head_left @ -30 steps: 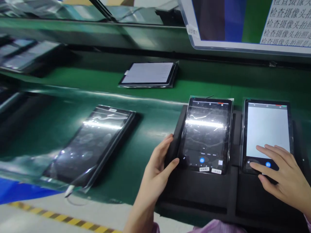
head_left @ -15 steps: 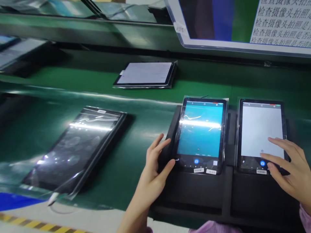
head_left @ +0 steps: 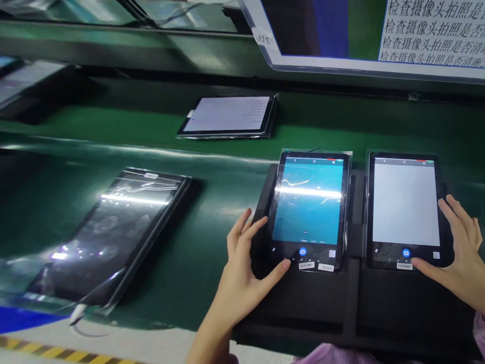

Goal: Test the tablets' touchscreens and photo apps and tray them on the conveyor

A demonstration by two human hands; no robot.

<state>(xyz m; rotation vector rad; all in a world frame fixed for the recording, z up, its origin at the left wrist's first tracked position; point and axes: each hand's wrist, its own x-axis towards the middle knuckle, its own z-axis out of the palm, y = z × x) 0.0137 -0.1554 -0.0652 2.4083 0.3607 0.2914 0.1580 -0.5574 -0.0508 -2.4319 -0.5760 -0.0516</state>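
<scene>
Left tablet (head_left: 306, 212), right tablet (head_left: 405, 202) laid on tray (head_left: 299, 303) | left hand (head_left: 242, 275), right hand (head_left: 460, 253) set about outer lower corners, thumbs spread from fingers | judged step: 2 camera modes operated; light touch called for

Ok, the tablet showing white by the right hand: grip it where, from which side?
Probably the long right edge of the white-screen tablet, coming from the right: it lies screen up, that edge is straight, the right hand is beside it, and the teal-screen tablet crowds the left.
</scene>
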